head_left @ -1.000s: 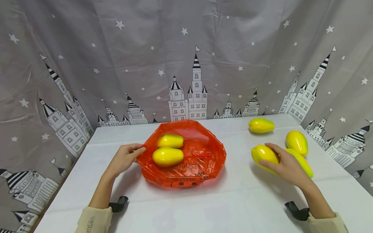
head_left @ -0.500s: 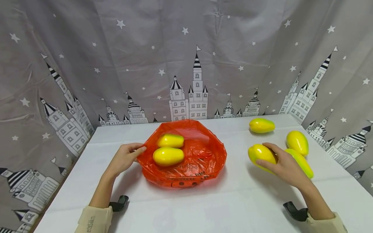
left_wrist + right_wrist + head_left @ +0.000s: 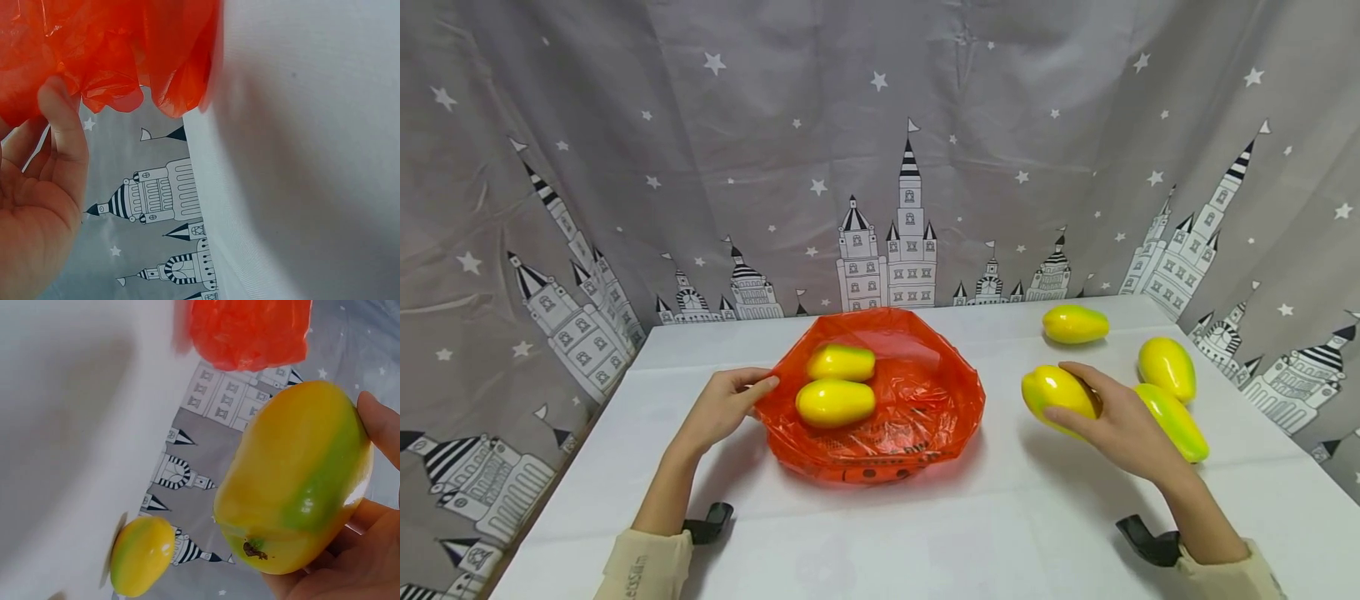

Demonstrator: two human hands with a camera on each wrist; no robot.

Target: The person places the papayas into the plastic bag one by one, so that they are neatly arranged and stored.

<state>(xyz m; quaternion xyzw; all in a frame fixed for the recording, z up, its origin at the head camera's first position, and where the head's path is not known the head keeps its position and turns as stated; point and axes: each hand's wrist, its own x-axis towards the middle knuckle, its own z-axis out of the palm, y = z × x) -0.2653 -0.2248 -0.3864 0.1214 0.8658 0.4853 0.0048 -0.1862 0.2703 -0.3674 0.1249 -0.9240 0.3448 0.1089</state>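
Note:
My left hand (image 3: 721, 412) pinches the left rim of an open red plastic bag (image 3: 917, 408) between thumb and fingers. Inside the bag, two yellow-green papayas (image 3: 835, 403) lie side by side at its left. In the left wrist view, the thumb (image 3: 65, 125) presses the thin red film against the fingers. My right hand (image 3: 1120, 425) holds another papaya (image 3: 1056, 398) above the table, right of the bag. The right wrist view shows this papaya (image 3: 300, 481) with its dark stem end, thumb on one side and fingers curled behind it.
On the white table (image 3: 925, 542), one papaya (image 3: 1075, 323) lies at the back right. Two more, a rounder-looking papaya (image 3: 1167, 368) and a long papaya (image 3: 1172, 423), lie close together near the right edge. A grey castle-print curtain (image 3: 760, 167) hangs behind.
My right hand has moved left toward the bag, carrying the papaya. The left hand keeps its grip on the bag's rim, and the other papayas stay in place.

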